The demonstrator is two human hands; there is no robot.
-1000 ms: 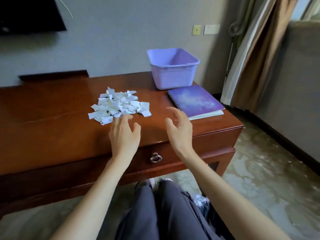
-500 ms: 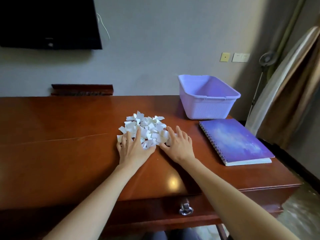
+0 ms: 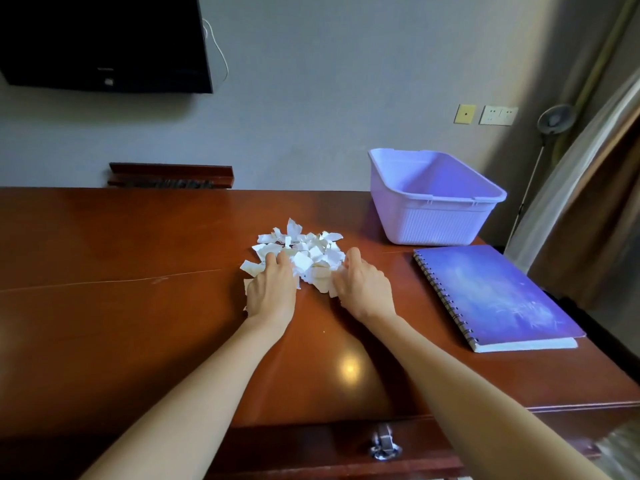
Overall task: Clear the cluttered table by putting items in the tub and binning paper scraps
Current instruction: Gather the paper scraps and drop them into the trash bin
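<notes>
While half-curled, hands [image 3: 272, 289] [image 3: 363, 289] around paper scraps [image 3: 313, 251]

Wooden table [image 3: 138, 323], paper scraps [image 3: 304, 249], lilac tub [image 3: 433, 223], purple spiral notebook [image 3: 495, 296]

Heaped torn white paper scraps [image 3: 306, 256], left of lilac tub [image 3: 433, 223] standing upright; closed purple spiral notebook [image 3: 495, 299] flat, just before tub.

Soft, dimmish light fills the room, brightest along the pale curtain [image 3: 585, 188] at the right — the wall [image 3: 540, 57] beside it sinks into shadow. One small round glare spot [image 3: 349, 368] shines on the polished desk [image 3: 104, 271] near its front edge. Wide-angle distortion stretches the picture's outer edges and slants the curtain; the lower right corner is blurred.
</notes>
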